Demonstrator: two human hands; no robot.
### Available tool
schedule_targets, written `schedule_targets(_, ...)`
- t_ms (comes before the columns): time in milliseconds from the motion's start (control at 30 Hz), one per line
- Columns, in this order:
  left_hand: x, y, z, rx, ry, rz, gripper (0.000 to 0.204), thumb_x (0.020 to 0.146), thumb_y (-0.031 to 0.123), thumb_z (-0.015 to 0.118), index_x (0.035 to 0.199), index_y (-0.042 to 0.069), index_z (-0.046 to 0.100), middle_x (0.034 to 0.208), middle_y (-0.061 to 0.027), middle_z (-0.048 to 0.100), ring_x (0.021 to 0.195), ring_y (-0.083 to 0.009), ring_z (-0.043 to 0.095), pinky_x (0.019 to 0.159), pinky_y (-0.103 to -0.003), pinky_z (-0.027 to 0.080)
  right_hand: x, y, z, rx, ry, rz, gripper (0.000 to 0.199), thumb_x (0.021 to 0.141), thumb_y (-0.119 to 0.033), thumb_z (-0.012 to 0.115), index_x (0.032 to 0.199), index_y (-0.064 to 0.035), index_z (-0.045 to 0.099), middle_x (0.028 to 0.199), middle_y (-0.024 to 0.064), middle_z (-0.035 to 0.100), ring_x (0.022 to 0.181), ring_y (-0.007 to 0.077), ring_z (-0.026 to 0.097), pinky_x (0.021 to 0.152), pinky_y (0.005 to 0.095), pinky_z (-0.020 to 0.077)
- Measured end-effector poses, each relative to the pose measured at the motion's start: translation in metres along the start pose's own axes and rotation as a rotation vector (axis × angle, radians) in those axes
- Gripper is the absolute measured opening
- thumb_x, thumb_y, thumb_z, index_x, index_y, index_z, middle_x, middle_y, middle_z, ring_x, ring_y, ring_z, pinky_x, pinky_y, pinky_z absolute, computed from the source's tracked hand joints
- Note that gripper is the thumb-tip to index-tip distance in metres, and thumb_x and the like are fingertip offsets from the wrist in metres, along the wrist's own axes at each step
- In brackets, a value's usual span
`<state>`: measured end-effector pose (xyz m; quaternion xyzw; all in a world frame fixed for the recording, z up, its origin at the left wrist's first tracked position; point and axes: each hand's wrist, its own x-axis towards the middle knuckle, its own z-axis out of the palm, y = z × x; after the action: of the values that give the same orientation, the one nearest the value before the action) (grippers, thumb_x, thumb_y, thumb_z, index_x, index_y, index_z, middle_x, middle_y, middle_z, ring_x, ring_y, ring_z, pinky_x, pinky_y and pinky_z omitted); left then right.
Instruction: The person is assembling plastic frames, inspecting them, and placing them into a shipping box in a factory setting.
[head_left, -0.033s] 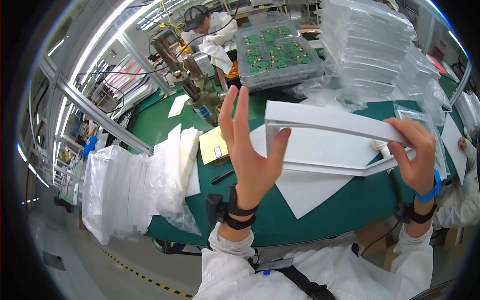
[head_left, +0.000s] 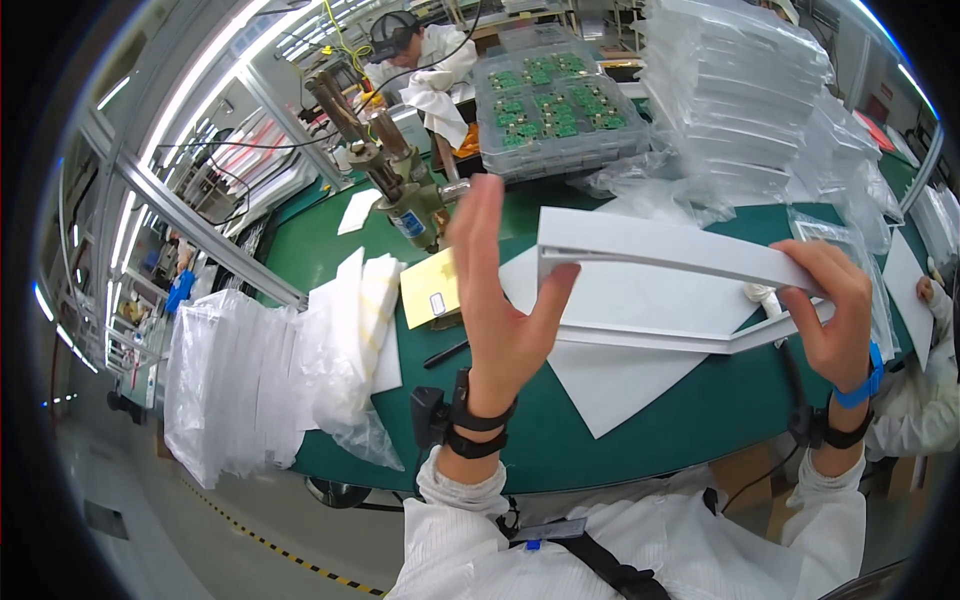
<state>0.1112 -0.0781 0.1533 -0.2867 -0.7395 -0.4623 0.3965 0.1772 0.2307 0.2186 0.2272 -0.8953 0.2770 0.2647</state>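
A white open frame of slim bars [head_left: 650, 238] is held above the table, tilted. My right hand [head_left: 828, 315] grips its right end, thumb below and fingers over the top bar. At the frame's left end, my left hand [head_left: 505, 310] is raised with its fingers stretched upward and blurred. Its thumb tip is at the corner of the frame; whether it touches cannot be told. Beneath the frame lies a white sheet [head_left: 605, 385] on the green table. Left of my left hand are a yellow pad [head_left: 425, 288] and a black pen [head_left: 445, 354].
Plastic-wrapped white sheets [head_left: 235, 390] stand at the left edge. A green metal press [head_left: 405, 200] stands behind, beside clear trays of green circuit boards [head_left: 560, 135]. A tall stack of bagged parts [head_left: 730, 100] is at the back right. Another person [head_left: 430, 55] works beyond.
The frame's left end has shifted slightly right. My left hand's fingers have moved and blurred, while my right hand keeps its grip in nearly the same place.
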Motion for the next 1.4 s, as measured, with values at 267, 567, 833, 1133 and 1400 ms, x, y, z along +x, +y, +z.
schedule_targets(267, 0.01, 0.023, 0.007, -0.66, -0.259, -0.186, 0.062, 0.096, 0.034, 0.059, 0.14, -0.005, 0.038, 0.119, -0.0197, 0.063, 0.106, -0.0229, 0.063, 0.092, -0.034, 0.049, -0.005, -0.002, -0.012, -0.053, -0.006, -0.063, 0.03, 0.076, -0.008, 0.064, 0.105, 0.0022, 0.066, 0.095, 0.0176, 0.067, 0.086, 0.0352, 0.061, 0.078, 0.0373, 0.0459)
schedule_targets(567, 0.007, 0.029, 0.007, -0.663, -0.282, -0.205, 0.043, 0.096, 0.025, 0.061, 0.125, -0.005, 0.049, 0.115, -0.0175, 0.064, 0.107, -0.0206, 0.062, 0.092, -0.032, 0.048, -0.014, 0.001, -0.013, -0.043, 0.02, -0.049, 0.032, 0.076, -0.009, 0.064, 0.105, 0.0032, 0.066, 0.094, 0.0177, 0.067, 0.085, 0.0348, 0.061, 0.079, 0.0369, 0.0457)
schedule_targets(833, 0.01, 0.03, 0.002, -0.681, -0.481, -0.052, 0.071, 0.087, 0.013, 0.068, 0.146, -0.005, 0.032, 0.129, -0.0209, 0.06, 0.118, -0.0237, 0.057, 0.102, -0.032, 0.041, -0.021, 0.017, -0.025, -0.001, 0.011, -0.066, 0.032, 0.078, -0.013, 0.061, 0.105, 0.005, 0.065, 0.094, 0.0189, 0.066, 0.085, 0.033, 0.061, 0.074, 0.0349, 0.0467)
schedule_targets(1133, 0.018, 0.064, 0.016, -0.65, -0.389, 0.024, 0.056, 0.08, 0.004, 0.071, 0.132, -0.002, 0.052, 0.115, -0.0156, 0.066, 0.097, -0.0212, 0.066, 0.086, -0.028, 0.049, -0.042, 0.038, -0.037, 0.046, 0.05, -0.039, 0.038, 0.082, -0.022, 0.06, 0.106, 0.0081, 0.062, 0.099, 0.0198, 0.065, 0.088, 0.0297, 0.062, 0.078, 0.0335, 0.0461)
schedule_targets(1400, 0.02, 0.071, 0.02, -0.651, -0.329, -0.002, 0.047, 0.08, 0.001, 0.068, 0.125, -0.002, 0.056, 0.108, -0.0148, 0.068, 0.092, -0.0186, 0.066, 0.08, -0.028, 0.051, -0.048, 0.036, -0.039, 0.045, 0.085, -0.012, 0.038, 0.083, -0.021, 0.06, 0.107, 0.0077, 0.063, 0.102, 0.0201, 0.066, 0.091, 0.0303, 0.062, 0.08, 0.033, 0.0468)
